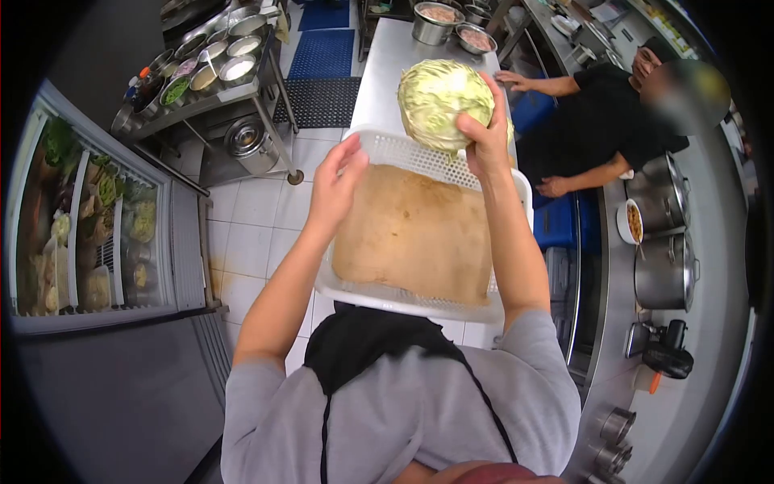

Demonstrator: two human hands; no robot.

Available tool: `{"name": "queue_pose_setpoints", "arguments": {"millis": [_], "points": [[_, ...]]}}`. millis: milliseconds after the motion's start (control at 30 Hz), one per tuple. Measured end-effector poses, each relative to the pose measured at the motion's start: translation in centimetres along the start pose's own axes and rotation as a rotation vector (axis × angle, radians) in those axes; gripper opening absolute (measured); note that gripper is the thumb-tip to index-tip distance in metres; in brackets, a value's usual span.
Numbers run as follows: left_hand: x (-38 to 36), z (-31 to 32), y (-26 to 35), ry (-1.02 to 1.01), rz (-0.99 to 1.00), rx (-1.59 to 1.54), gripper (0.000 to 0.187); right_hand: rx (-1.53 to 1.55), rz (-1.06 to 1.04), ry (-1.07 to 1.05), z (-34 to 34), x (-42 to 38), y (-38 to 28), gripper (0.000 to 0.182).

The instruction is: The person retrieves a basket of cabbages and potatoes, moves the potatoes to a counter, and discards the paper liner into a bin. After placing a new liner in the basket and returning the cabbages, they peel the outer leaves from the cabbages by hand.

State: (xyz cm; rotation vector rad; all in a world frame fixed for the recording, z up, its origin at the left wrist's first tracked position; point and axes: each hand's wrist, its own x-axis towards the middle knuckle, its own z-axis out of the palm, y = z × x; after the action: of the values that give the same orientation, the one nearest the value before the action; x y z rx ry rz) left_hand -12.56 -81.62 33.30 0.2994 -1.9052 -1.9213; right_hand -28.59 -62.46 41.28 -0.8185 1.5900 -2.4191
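A pale green cabbage rests in my right hand, whose thumb and fingers grip its right side. The cabbage is held up above the far edge of a white perforated plastic basket. A stained brown sheet, perhaps cardboard, lies flat over the basket's bottom. My left hand is raised over the basket's left rim, apart from the cabbage, with its fingers loosely stretched and nothing in them.
A steel table extends beyond the basket, bearing metal pots of pinkish food. A co-worker in black stands on the right. To the left are a glass-door fridge and a rack of food containers.
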Motion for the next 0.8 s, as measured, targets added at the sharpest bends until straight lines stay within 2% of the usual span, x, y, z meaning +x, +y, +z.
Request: {"name": "queue_pose_setpoints", "arguments": {"millis": [33,100,133,233,300,333,367,467,500,600,633,733,800], "points": [[0.0,1.1,0.5,-0.036,-0.143,-0.266,0.066,0.108,0.031,0.004,0.0,-1.9,0.1,0.105],[0.0,2.8,1.9,-0.197,-0.383,-0.536,0.078,0.33,0.082,0.012,-0.4,-4.8,0.9,0.106],[-0.1,3.5,2.6,-0.275,-0.509,-0.668,0.085,0.314,0.086,-0.005,-0.2,-6.0,0.8,0.107],[-1.2,5.0,4.3,-0.544,-0.546,-1.017,0.09,0.185,0.074,-0.08,-0.2,-9.3,1.0,0.105],[-1.9,5.3,2.5,-0.514,-0.549,-1.038,0.089,-0.095,0.049,-0.054,-0.3,-10.7,0.3,0.1],[-2.1,5.5,2.2,-0.502,-0.543,-1.047,0.089,-0.237,0.032,-0.046,-0.1,-11.0,-0.4,0.097],[-2.4,5.7,2.0,-0.45,-0.53,-1.07,0.087,-0.27,-0.02,-0.016,0.7,-11.9,-1.0,0.083],[-2.7,6.4,2.2,-0.364,-0.366,-0.947,0.085,-0.401,-0.067,0.133,1.8,-13.3,-0.4,0.077],[-2.9,6.7,2.5,-0.343,-0.292,-0.939,0.087,-0.379,-0.093,0.216,2.6,-13.6,-0.2,0.065],[-3.7,7.7,2.4,-0.244,-0.097,-0.943,0.096,-0.021,-0.069,0.411,4.7,-14.1,-1.6,0.049],[-4.1,7.6,3.3,-0.266,-0.067,-0.907,0.104,0.035,-0.062,0.468,4.9,-14.2,-2.1,0.036],[-3.9,8.3,3.0,-0.233,0.064,-1.018,0.097,0.051,-0.098,0.386,3.5,-14.5,-2.5,0.029],[-4.7,8.6,4.0,-0.172,0.036,-1.007,0.098,-0.137,-0.212,0.312,2.4,-14.2,-3.0,0.024]]}}
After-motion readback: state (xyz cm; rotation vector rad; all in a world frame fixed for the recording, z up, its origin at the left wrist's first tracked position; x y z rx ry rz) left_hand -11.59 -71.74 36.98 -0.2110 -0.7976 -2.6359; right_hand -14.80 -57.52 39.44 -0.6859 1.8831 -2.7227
